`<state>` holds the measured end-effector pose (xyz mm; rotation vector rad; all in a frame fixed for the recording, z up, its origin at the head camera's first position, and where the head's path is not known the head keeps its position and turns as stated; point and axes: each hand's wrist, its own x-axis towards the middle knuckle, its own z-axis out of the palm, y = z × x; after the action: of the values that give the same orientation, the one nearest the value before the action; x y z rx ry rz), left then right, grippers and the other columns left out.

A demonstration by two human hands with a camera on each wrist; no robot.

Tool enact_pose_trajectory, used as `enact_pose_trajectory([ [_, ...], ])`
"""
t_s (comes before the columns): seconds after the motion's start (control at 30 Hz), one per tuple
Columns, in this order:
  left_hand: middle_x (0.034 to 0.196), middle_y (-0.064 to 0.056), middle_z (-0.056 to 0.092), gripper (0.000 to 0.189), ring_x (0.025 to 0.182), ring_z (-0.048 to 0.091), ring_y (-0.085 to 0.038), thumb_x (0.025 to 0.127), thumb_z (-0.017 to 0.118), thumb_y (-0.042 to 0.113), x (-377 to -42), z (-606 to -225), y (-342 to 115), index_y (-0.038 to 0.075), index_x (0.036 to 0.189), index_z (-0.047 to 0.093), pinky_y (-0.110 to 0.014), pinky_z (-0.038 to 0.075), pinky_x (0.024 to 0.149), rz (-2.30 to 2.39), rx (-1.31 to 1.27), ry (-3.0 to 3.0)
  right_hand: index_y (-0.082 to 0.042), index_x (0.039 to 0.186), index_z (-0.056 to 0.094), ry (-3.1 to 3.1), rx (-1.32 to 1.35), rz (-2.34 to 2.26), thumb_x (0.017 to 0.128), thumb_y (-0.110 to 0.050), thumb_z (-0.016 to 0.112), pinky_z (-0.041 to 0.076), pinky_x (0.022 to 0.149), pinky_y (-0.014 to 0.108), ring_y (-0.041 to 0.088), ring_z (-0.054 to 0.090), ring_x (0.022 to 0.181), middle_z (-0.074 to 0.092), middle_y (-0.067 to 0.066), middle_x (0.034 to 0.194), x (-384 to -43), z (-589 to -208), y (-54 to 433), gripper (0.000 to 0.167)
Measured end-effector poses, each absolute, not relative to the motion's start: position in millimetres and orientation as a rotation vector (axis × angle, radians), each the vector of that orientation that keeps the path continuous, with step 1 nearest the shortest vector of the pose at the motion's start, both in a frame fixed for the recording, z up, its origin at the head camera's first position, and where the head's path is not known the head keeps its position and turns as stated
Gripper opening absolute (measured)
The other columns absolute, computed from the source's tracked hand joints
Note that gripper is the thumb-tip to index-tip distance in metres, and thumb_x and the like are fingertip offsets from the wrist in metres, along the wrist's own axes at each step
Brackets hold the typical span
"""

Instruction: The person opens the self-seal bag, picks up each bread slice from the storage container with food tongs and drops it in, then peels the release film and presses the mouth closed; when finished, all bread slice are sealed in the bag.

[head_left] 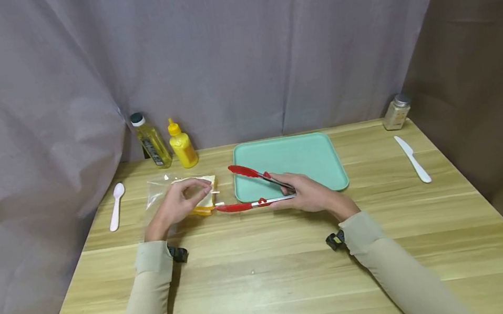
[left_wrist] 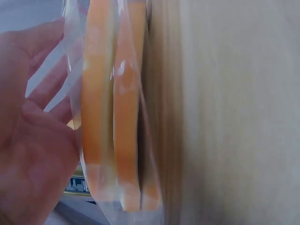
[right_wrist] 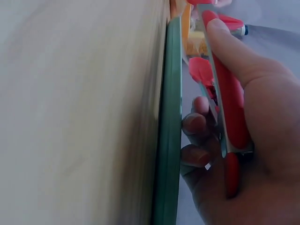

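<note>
Slices of bread point(head_left: 210, 199) lie inside a clear plastic bag point(head_left: 154, 190) left of the tray; their orange-brown crusts point(left_wrist: 98, 108) show through the film in the left wrist view. My left hand point(head_left: 181, 199) is over the bag, thumb and forefinger pinching its film near the right end. My right hand point(head_left: 306, 192) grips a pair of tongs point(right_wrist: 229, 103) with red tips and metal arms. The tongs' arms are spread apart, their tips pointing left toward the bread, with nothing between them. One red tip is close to the bag's right end.
A mint-green tray point(head_left: 289, 152) sits behind the tongs. An oil bottle point(head_left: 152, 143) and a yellow squeeze bottle point(head_left: 183, 147) stand at the back left. A white spoon point(head_left: 117, 209) is at left; a white knife point(head_left: 413, 159) and a seasoning jar point(head_left: 397, 114) are at right.
</note>
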<state>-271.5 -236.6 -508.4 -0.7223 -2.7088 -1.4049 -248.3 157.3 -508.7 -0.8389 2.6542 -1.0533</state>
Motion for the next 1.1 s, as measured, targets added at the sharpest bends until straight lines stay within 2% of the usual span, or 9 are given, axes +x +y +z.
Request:
enact_pose_trajectory([
  [0.13, 0.130, -0.005, 0.079, 0.021, 0.131, 0.070, -0.029, 0.106, 0.073, 0.030, -269.8, -505.0, -234.9, 0.016, 0.119, 0.081, -0.056, 0.050, 0.120, -1.373, -0.690, -2.670, -0.025, 0.170, 0.036, 2.673, -0.792, -1.103, 0.094, -0.048, 0.085, 0.042, 0.071, 0.027, 0.012, 0.045, 0.080, 0.053, 0.002, 0.090, -241.6, -507.4, 174.6, 0.093],
  [0.23, 0.129, -0.006, 0.080, 0.021, 0.130, 0.070, -0.031, 0.106, 0.073, 0.028, -267.9, -504.7, -235.7, 0.014, 0.120, 0.081, -0.058, 0.048, 0.121, -1.357, -0.684, -2.648, -0.026, 0.170, 0.035, 2.713, -0.731, -1.116, 0.094, -0.052, 0.084, 0.042, 0.073, 0.029, 0.013, 0.042, 0.077, 0.049, 0.002, 0.087, -236.0, -507.5, 187.9, 0.094],
  [0.37, 0.125, -0.006, 0.081, 0.023, 0.128, 0.071, -0.031, 0.106, 0.074, 0.028, -267.0, -505.1, -237.2, 0.012, 0.121, 0.081, -0.057, 0.050, 0.119, -1.345, -0.693, -2.656, -0.023, 0.171, 0.032, 2.805, -0.633, -1.105, 0.095, -0.060, 0.079, 0.041, 0.078, 0.033, 0.015, 0.041, 0.078, 0.045, 0.002, 0.086, -230.2, -506.6, 207.6, 0.097],
  [0.5, 0.124, -0.006, 0.081, 0.025, 0.128, 0.071, -0.030, 0.105, 0.074, 0.028, -269.2, -505.1, -238.9, 0.011, 0.122, 0.081, -0.055, 0.051, 0.118, -1.346, -0.688, -2.659, -0.016, 0.170, 0.033, 2.899, -0.518, -1.122, 0.097, -0.061, 0.075, 0.040, 0.074, 0.032, 0.016, 0.041, 0.077, 0.048, 0.004, 0.089, -226.8, -504.9, 228.5, 0.095],
  [0.6, 0.125, -0.006, 0.081, 0.024, 0.128, 0.071, -0.029, 0.105, 0.075, 0.029, -271.1, -504.6, -239.7, 0.013, 0.121, 0.081, -0.054, 0.051, 0.119, -1.340, -0.676, -2.660, -0.014, 0.161, 0.041, 2.952, -0.435, -1.167, 0.099, -0.059, 0.075, 0.038, 0.070, 0.032, 0.018, 0.041, 0.077, 0.048, 0.007, 0.091, -225.4, -503.5, 244.1, 0.084],
  [0.83, 0.125, -0.006, 0.081, 0.025, 0.128, 0.071, -0.031, 0.105, 0.075, 0.032, -271.5, -504.5, -244.9, 0.014, 0.121, 0.081, -0.058, 0.050, 0.119, -1.338, -0.671, -2.660, -0.015, 0.150, 0.048, 3.039, -0.288, -1.252, 0.100, -0.053, 0.076, 0.036, 0.076, 0.033, 0.019, 0.044, 0.082, 0.047, 0.010, 0.093, -223.1, -502.3, 271.9, 0.068],
  [0.97, 0.125, -0.008, 0.081, 0.023, 0.127, 0.071, -0.032, 0.105, 0.075, 0.029, -271.9, -505.4, -248.5, 0.014, 0.121, 0.081, -0.060, 0.050, 0.118, -1.339, -0.679, -2.658, -0.014, 0.131, 0.051, 3.045, -0.269, -1.305, 0.099, -0.047, 0.079, 0.035, 0.067, 0.031, 0.018, 0.042, 0.077, 0.048, 0.012, 0.093, -220.5, -502.0, 286.1, 0.054],
  [1.1, 0.125, -0.009, 0.081, 0.022, 0.127, 0.072, -0.032, 0.105, 0.075, 0.028, -271.9, -504.7, -251.9, 0.013, 0.121, 0.081, -0.058, 0.051, 0.117, -1.334, -0.674, -2.662, -0.014, 0.123, 0.050, 3.065, -0.233, -1.312, 0.099, -0.044, 0.080, 0.035, 0.062, 0.030, 0.018, 0.041, 0.074, 0.048, 0.013, 0.091, -217.7, -502.8, 299.4, 0.049],
])
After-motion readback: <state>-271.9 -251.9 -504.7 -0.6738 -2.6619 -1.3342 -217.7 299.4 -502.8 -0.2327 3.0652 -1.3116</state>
